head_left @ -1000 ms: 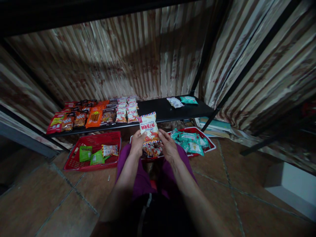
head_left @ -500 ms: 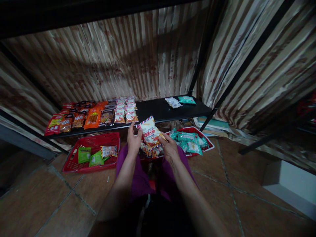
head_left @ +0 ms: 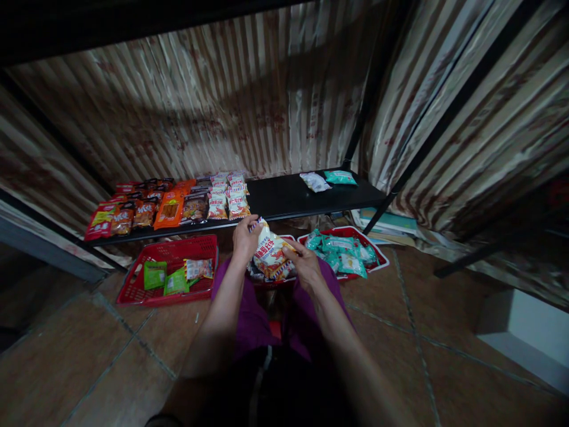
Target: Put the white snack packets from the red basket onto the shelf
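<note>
Between my two hands is a white and orange snack bag (head_left: pixel 269 248) with red lettering, tilted above my knees. My left hand (head_left: pixel 246 238) grips its upper left corner, the fingers curled over the striped edge. My right hand (head_left: pixel 304 261) pinches its right side between thumb and fingers. Below it, partly hidden, more snack bags lie in a basket between my knees. Matching snack bags (head_left: pixel 238 203) stand in rows on the black shelf (head_left: pixel 280 198), just beyond my left hand.
Left of my legs a red basket (head_left: pixel 171 244) holds green packets (head_left: pixel 155 275) and a striped one. Teal packets (head_left: pixel 342 246) fill the basket at right. Red, brown and orange packs (head_left: pixel 169 209) line the shelf's left; two packets (head_left: pixel 315 181) lie right. A white box (head_left: pixel 528 332) stands on the floor.
My left hand has closed over the bag's upper left corner, where its fingers were more spread. The bag has tilted and dropped slightly. The view has shifted a little.
</note>
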The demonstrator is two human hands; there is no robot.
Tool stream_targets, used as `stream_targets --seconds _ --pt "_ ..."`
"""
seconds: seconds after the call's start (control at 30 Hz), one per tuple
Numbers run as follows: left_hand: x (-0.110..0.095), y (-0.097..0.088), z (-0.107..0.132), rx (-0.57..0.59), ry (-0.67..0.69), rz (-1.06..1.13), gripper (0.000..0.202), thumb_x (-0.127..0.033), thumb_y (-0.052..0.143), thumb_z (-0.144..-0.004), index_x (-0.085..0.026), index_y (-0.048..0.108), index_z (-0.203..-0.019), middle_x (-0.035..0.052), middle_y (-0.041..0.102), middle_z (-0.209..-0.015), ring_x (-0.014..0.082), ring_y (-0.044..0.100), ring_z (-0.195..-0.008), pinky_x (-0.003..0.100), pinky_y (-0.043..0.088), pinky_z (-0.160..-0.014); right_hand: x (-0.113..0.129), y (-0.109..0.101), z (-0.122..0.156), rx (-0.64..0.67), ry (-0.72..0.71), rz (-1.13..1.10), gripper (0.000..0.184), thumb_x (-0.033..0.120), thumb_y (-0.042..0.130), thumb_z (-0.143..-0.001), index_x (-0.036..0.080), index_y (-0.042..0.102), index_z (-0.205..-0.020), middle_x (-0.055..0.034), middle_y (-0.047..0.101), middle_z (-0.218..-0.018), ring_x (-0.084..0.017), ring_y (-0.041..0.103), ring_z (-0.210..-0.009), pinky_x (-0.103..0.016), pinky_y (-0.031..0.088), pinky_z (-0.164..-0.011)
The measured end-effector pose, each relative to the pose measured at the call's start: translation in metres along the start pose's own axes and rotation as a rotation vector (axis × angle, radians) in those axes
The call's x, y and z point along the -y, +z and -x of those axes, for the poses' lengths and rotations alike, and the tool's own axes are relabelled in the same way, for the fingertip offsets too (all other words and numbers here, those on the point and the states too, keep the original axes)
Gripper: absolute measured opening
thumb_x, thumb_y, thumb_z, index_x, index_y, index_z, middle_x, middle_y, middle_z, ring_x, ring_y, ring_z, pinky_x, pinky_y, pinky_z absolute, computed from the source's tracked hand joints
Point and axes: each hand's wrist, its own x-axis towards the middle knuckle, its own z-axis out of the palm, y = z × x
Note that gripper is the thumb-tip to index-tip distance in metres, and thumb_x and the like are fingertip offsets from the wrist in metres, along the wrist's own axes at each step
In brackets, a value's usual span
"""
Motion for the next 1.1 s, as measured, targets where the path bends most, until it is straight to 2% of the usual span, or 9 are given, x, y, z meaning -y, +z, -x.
stream_targets --seconds 0.13,0.37,0.57,0.77,0.87,0.93,1.0,1.1 --pt "0.003 -0.002 -0.004 -0.040 -0.035 0.006 0.015 -0.021 0.058 -0.076 -0.017 0.067 -0.088 0.0041 0.066 -0.085 0.0162 0.060 -0.077 0.030 0.047 -0.077 -0.001 0.000 0.000 0.015 0.009 0.002 0.039 0.038 0.079 -0.054 0.024 0.073 -0.090 0.0004 0.073 -0.083 -0.018 0.065 -0.071 -0.030 0.051 -0.067" --pt "0.003 0.000 -0.004 -0.121 0.007 0.014 0.010 -0.021 0.056 -0.076 -0.019 0.064 -0.081 0.0012 0.066 -0.083 0.0162 0.060 -0.081 0.028 0.046 -0.079 0.003 0.004 -0.001 0.003 -0.010 -0.001 0.042 0.041 0.080 -0.050 0.021 0.074 -0.086 -0.0001 0.073 -0.077 -0.017 0.064 -0.066 -0.029 0.050 -0.064" --pt "0.000 -0.001 0.000 -0.124 0.016 -0.048 0.013 -0.024 0.055 -0.079 -0.019 0.065 -0.086 0.0029 0.065 -0.086 0.0170 0.059 -0.081 0.031 0.046 -0.081 0.005 0.007 0.003 -0.067 -0.058 0.016 0.041 0.044 0.081 -0.048 0.021 0.074 -0.081 -0.0015 0.073 -0.076 -0.018 0.064 -0.067 -0.031 0.050 -0.064" --pt "-0.019 -0.007 0.019 -0.161 0.066 -0.167 0.023 -0.020 0.056 -0.079 -0.019 0.062 -0.101 0.0078 0.062 -0.105 0.0209 0.056 -0.100 0.036 0.042 -0.093 0.002 0.007 -0.001 -0.166 -0.115 0.002 0.042 0.044 0.076 -0.056 0.020 0.074 -0.091 -0.0025 0.073 -0.081 -0.019 0.064 -0.071 -0.031 0.050 -0.065" --pt "-0.025 -0.003 0.032 -0.164 0.089 -0.197 0.019 -0.020 0.056 -0.079 -0.017 0.064 -0.097 0.0093 0.061 -0.104 0.0224 0.055 -0.102 0.037 0.041 -0.095 -0.001 0.006 -0.004 -0.211 -0.185 0.038 0.038 0.041 0.072 -0.063 0.020 0.073 -0.094 -0.0033 0.073 -0.089 -0.019 0.064 -0.077 -0.032 0.050 -0.069" --pt "-0.024 0.004 0.040 -0.126 0.097 -0.164 0.018 -0.021 0.056 -0.080 -0.017 0.065 -0.095 0.0097 0.061 -0.105 0.0225 0.055 -0.103 0.038 0.041 -0.096 -0.003 0.004 -0.005 -0.218 -0.249 0.086 0.035 0.040 0.068 -0.068 0.020 0.072 -0.096 -0.0045 0.072 -0.094 -0.020 0.064 -0.083 -0.034 0.051 -0.075" --pt "-0.021 0.013 0.046 -0.067 0.075 -0.061 0.021 -0.023 0.056 -0.081 -0.018 0.064 -0.099 0.0097 0.060 -0.109 0.0222 0.054 -0.107 0.038 0.040 -0.099 -0.004 0.003 -0.005 -0.218 -0.363 0.184 0.031 0.039 0.064 -0.074 0.020 0.072 -0.097 -0.0060 0.071 -0.101 -0.021 0.063 -0.092 -0.037 0.049 -0.084" --pt "-0.018 0.025 0.049 0.018 -0.073 0.217 0.032 -0.028 0.058 -0.081 -0.018 0.060 -0.111 0.0108 0.059 -0.117 0.0220 0.055 -0.111 0.037 0.041 -0.097 -0.004 0.002 -0.003 -0.237 -0.590 0.441 0.026 0.036 0.058 -0.080 0.022 0.072 -0.097 -0.0070 0.067 -0.112 -0.022 0.059 -0.104 -0.040 0.043 -0.096"
